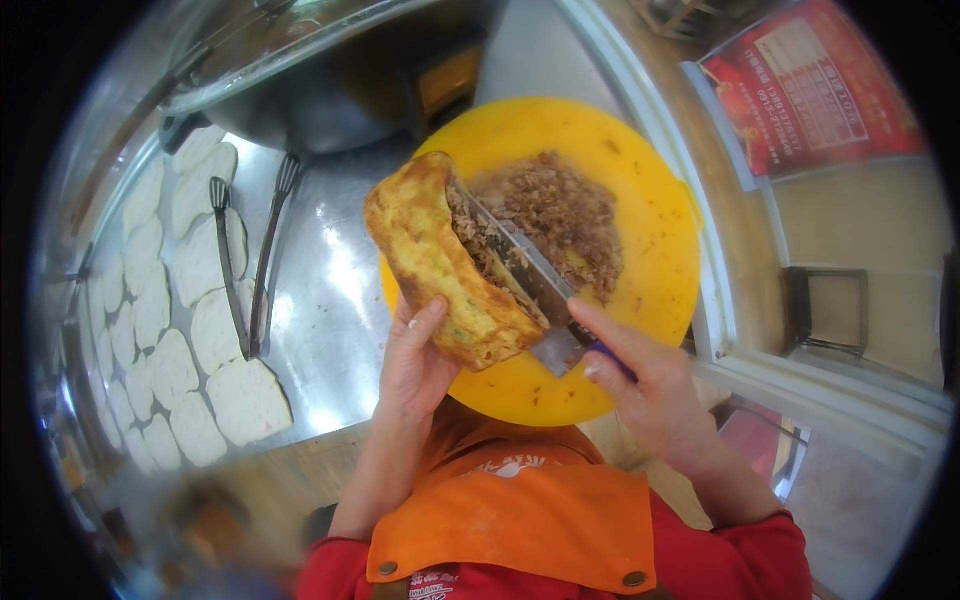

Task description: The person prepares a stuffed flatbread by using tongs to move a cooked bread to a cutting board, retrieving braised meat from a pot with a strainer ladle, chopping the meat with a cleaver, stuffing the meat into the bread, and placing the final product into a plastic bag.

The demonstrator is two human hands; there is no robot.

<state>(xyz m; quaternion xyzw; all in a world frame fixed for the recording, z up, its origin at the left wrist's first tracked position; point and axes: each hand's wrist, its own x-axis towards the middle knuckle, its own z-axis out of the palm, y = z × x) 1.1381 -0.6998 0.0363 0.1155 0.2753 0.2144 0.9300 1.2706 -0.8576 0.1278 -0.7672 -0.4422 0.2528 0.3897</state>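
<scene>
A browned, folded flatbread with chopped meat in its opening is held by my left hand, thumb on top and the fingers beneath hidden. My right hand grips the purple handle of a wide-bladed knife; its blade lies along the bread's open edge, against the filling. Under both is a round yellow chopping board. Chopped brown meat is heaped on it, with small scraps around the heap.
Flat pieces of pale dough cover the left part of a metal worktop. Metal tongs rest there. A large metal pot stands behind. A white frame runs along the right; a blurred person is at lower left.
</scene>
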